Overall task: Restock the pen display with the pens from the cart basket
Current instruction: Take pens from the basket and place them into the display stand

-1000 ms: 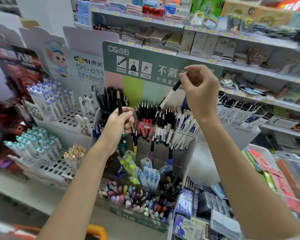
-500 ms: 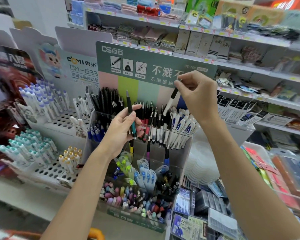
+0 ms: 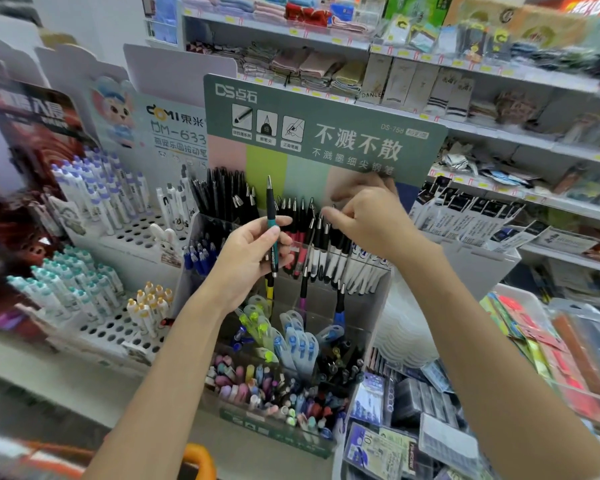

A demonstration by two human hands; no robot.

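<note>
At the upper row of the pen display, I am slotting stock in. My left grip is clamping a teal pen upright. My right grip is curling over the black-and-white pens; whether it is pinching one, I cannot tell. Next, I judge, the teal pen is needing a free slot.

Left grip, right grip perhaps, curled
</note>
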